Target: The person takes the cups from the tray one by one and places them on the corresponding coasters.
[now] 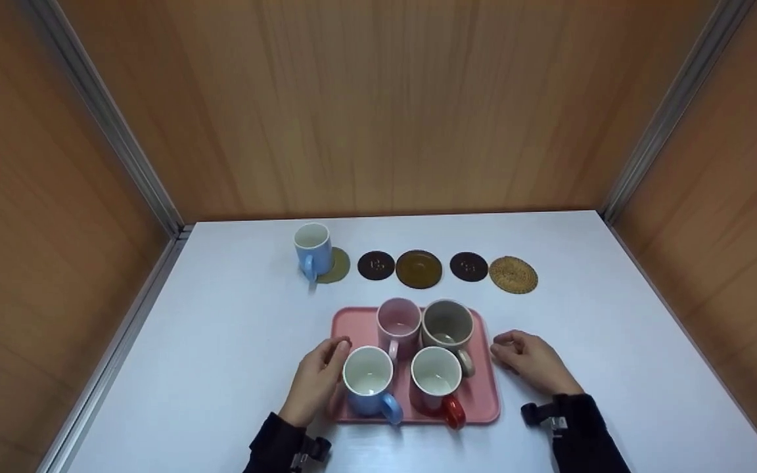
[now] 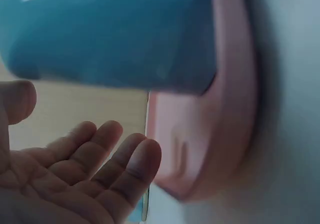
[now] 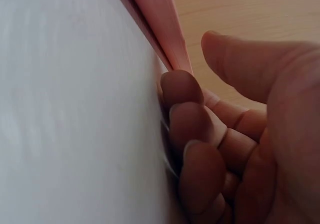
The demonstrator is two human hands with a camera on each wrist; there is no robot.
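Observation:
A pink tray (image 1: pixel 354 322) lies on the table with mugs standing on it. At its front left is a light blue mug (image 1: pixel 367 402), and a white mug with a red handle (image 1: pixel 452 410) stands at the front right. Behind them are a pink mug (image 1: pixel 397 336) and a beige-grey mug (image 1: pixel 447 341). My left hand (image 1: pixel 315 382) is at the tray's left edge beside the blue mug, its fingers relaxed and apart from the mug in the left wrist view. Just off the tray's right edge, my right hand (image 1: pixel 536 362) rests low with loosely bent fingers and nothing between them.
Behind the tray, several round coasters form a row, from a green coaster (image 1: pixel 338 268) to a woven tan coaster (image 1: pixel 514 274). Another blue mug (image 1: pixel 313 249) stands at the row's left end, partly over the green coaster. Wooden panels (image 1: pixel 391 105) enclose the white table (image 1: pixel 234 315).

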